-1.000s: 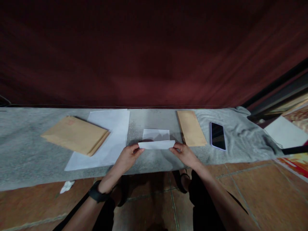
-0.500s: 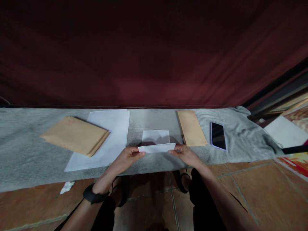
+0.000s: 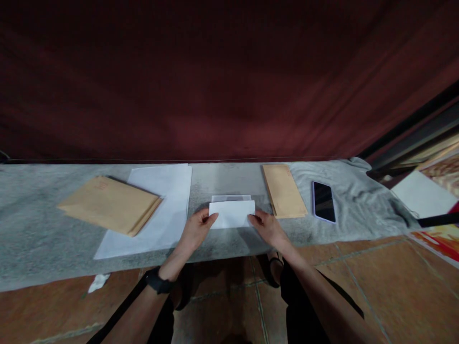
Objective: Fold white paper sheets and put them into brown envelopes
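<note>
Two hands, left hand (image 3: 195, 229) and right hand (image 3: 267, 228); one folded white sheet (image 3: 232, 213); one stack of brown envelopes (image 3: 107, 204), exact number unclear; one long brown envelope (image 3: 284, 190); one large white sheet (image 3: 158, 210); one phone (image 3: 323, 201); one wristwatch (image 3: 158, 282)

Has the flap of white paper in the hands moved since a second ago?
Yes. The folded white paper was lifted with its near edge up; now it lies folded forward toward the curtain, flat on the grey cloth, under the left hand and right hand.
</note>
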Tool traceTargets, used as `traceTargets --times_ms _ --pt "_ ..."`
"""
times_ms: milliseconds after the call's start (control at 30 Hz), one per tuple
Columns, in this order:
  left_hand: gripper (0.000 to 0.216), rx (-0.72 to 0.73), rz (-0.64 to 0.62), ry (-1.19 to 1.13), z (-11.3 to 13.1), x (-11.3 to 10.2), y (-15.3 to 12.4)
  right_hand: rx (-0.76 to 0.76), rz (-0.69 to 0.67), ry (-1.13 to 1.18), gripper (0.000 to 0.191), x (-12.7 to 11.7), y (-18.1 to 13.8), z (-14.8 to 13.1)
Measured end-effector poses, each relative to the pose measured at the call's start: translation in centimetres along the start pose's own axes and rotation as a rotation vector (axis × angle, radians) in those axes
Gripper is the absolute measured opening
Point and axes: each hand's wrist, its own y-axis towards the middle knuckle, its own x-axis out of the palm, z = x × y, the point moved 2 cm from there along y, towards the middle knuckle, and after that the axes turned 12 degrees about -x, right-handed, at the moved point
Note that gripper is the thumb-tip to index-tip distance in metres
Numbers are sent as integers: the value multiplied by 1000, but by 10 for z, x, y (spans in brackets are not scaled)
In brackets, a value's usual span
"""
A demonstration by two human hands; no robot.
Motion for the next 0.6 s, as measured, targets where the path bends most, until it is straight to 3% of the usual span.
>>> traceTargets --times_ms 167,333,600 --pt "31 -17 263 339 8 6 7 121 1 -210 34 -3 9 -14" --pt "27 -127 283 504 20 8 14 218 -5 -308 35 -4 17 -23" --pt "32 -226 309 701 36 13 7 241 36 -334 34 -5 23 -29"
